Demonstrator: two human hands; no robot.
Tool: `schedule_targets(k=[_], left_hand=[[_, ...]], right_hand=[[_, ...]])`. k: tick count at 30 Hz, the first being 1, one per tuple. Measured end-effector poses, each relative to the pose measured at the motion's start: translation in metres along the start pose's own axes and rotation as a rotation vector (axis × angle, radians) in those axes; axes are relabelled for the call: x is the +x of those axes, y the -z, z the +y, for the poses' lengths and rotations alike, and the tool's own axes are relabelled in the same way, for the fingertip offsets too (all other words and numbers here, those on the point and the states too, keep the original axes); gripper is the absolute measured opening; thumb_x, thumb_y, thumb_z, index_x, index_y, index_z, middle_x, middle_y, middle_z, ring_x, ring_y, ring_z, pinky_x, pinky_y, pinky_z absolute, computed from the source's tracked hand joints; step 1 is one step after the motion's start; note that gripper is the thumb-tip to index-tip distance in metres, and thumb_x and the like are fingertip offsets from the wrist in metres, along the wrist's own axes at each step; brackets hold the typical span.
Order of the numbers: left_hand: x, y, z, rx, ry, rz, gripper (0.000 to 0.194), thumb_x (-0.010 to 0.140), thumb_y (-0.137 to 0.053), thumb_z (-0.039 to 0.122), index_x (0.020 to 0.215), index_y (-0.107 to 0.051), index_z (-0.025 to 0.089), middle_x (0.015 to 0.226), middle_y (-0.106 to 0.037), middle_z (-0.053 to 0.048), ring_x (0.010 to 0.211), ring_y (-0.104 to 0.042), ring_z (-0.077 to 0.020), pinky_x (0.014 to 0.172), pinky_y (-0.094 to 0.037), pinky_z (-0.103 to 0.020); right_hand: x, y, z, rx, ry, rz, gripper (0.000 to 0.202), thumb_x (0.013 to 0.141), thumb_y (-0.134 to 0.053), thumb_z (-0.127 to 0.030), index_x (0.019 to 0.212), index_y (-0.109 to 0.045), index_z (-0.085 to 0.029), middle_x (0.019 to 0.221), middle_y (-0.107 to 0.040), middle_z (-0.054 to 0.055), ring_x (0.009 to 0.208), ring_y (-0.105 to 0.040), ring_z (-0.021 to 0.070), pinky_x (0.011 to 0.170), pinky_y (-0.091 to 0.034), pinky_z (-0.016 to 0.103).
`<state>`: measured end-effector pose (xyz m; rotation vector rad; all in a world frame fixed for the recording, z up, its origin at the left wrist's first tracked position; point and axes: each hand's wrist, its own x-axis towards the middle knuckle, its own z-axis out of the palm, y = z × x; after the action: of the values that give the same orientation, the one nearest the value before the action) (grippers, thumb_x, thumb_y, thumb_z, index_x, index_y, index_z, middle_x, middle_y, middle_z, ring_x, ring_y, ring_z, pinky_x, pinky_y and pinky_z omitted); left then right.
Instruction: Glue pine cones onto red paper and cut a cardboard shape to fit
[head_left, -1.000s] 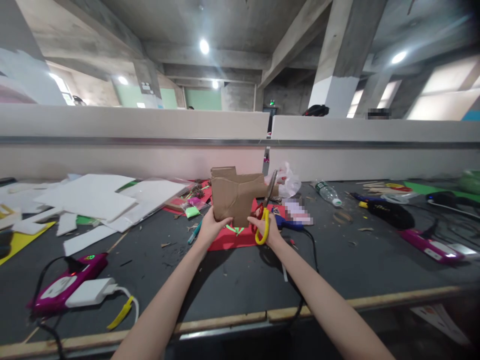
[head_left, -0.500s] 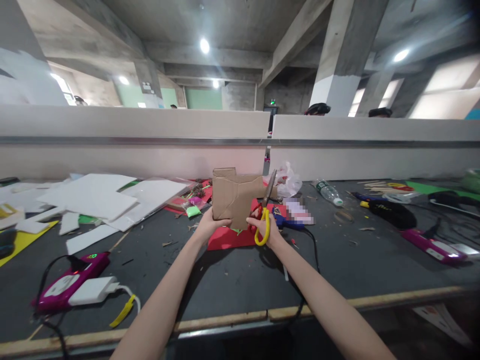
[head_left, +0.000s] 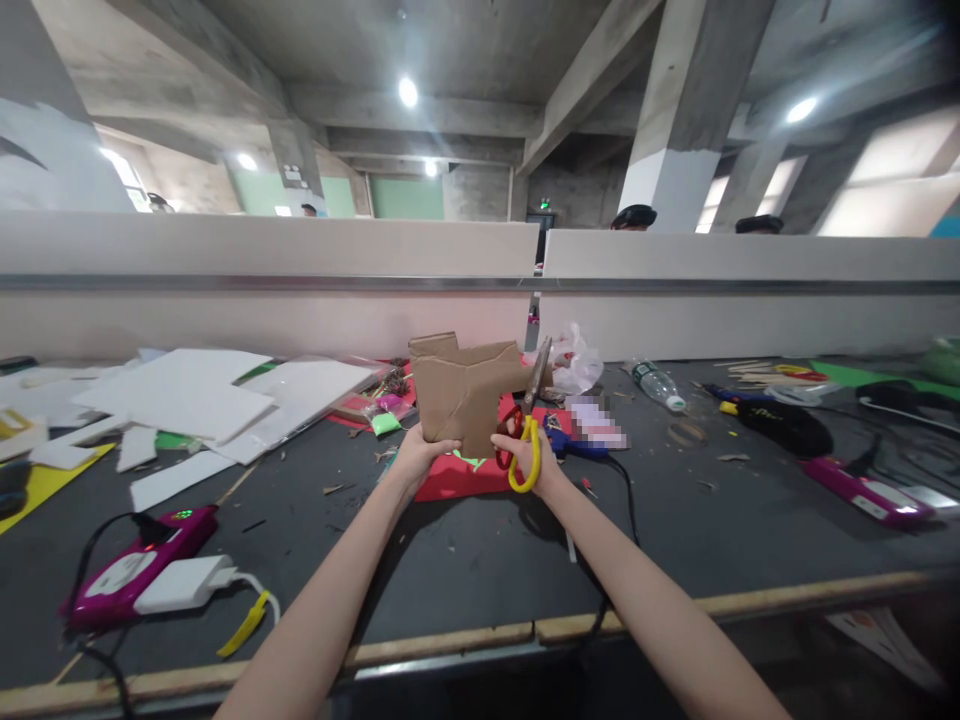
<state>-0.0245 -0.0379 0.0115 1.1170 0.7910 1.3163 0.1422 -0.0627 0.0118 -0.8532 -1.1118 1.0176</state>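
Note:
A piece of brown cardboard [head_left: 459, 400] is held up above the table, creased and notched along its top. My left hand [head_left: 421, 452] is closed on its lower left corner, thumb across the front. In my right hand [head_left: 534, 462] are scissors [head_left: 535, 425] with one yellow and one red handle, blades pointing up beside the cardboard's right edge. The right thumb also comes to the cardboard's lower right corner; I cannot tell whether it presses there. Red paper [head_left: 457, 482] lies on the table beneath. Behind the right hand is a blue tool [head_left: 574, 443] with a black cord.
White sheets [head_left: 187, 390] are piled at left, with a purple power strip [head_left: 142, 560] nearer me. A plastic bottle [head_left: 657, 386], a black pouch-like item [head_left: 784, 425] and another purple power strip [head_left: 870, 493] lie at right. A white partition [head_left: 300, 250] stands behind the table [head_left: 465, 560].
The cardboard has tilted left, its top edge shifting left, and my left hand has moved slightly left with it. The scissors and my right hand stay almost in place.

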Motion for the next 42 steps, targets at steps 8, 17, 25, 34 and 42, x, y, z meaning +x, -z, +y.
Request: schedule_targets(k=[8,17,25,34,42], left_hand=[[-0.010,-0.014,0.003,-0.063,-0.078,-0.027,0.048,0.046,-0.074,0.013,0.091,-0.059,0.013,0.092,-0.066,-0.008,0.083,-0.061,-0.0188,0.080,-0.045,-0.034],[-0.001,-0.006,-0.008,0.002,-0.112,-0.047,0.037,0.048,-0.073,0.013,0.084,-0.063,0.013,0.086,-0.068,-0.007,0.082,-0.060,-0.0183,0.084,-0.043,-0.035],[-0.014,-0.018,-0.002,-0.155,-0.046,-0.184,0.043,0.049,-0.073,0.011,0.091,-0.062,0.016,0.095,-0.066,-0.007,0.092,-0.058,-0.0191,0.088,-0.041,-0.033],[-0.004,-0.007,0.004,0.075,-0.107,-0.096,0.037,0.055,-0.070,0.016,0.090,-0.061,0.012,0.088,-0.067,-0.009,0.083,-0.061,-0.0205,0.079,-0.045,-0.033],[-0.005,-0.005,0.015,-0.061,-0.001,-0.159,0.037,0.068,-0.060,0.027,0.101,-0.055,0.013,0.102,-0.063,-0.011,0.088,-0.061,-0.0220,0.075,-0.049,-0.034]], right_hand=[[0.004,0.001,0.004,0.194,-0.065,0.050,0.032,0.046,-0.069,-0.020,0.059,-0.040,-0.019,0.058,-0.045,-0.009,0.050,-0.051,0.0076,0.056,-0.046,0.024],[0.004,0.005,-0.002,0.137,-0.066,-0.004,0.031,0.049,-0.068,-0.020,0.059,-0.039,-0.019,0.055,-0.042,-0.009,0.049,-0.050,0.0080,0.055,-0.044,0.025],[-0.001,-0.005,-0.003,0.241,-0.111,-0.050,0.031,0.046,-0.068,-0.019,0.056,-0.039,-0.018,0.062,-0.050,-0.007,0.053,-0.051,0.0062,0.056,-0.044,0.021],[0.007,0.003,-0.003,0.083,0.028,0.119,0.030,0.048,-0.066,-0.022,0.058,-0.039,-0.019,0.062,-0.050,-0.006,0.052,-0.051,0.0080,0.054,-0.046,0.024],[0.012,0.007,0.005,-0.178,0.149,0.178,0.024,0.053,-0.061,-0.026,0.054,-0.037,-0.020,0.061,-0.052,-0.004,0.049,-0.052,0.0098,0.052,-0.044,0.025]])
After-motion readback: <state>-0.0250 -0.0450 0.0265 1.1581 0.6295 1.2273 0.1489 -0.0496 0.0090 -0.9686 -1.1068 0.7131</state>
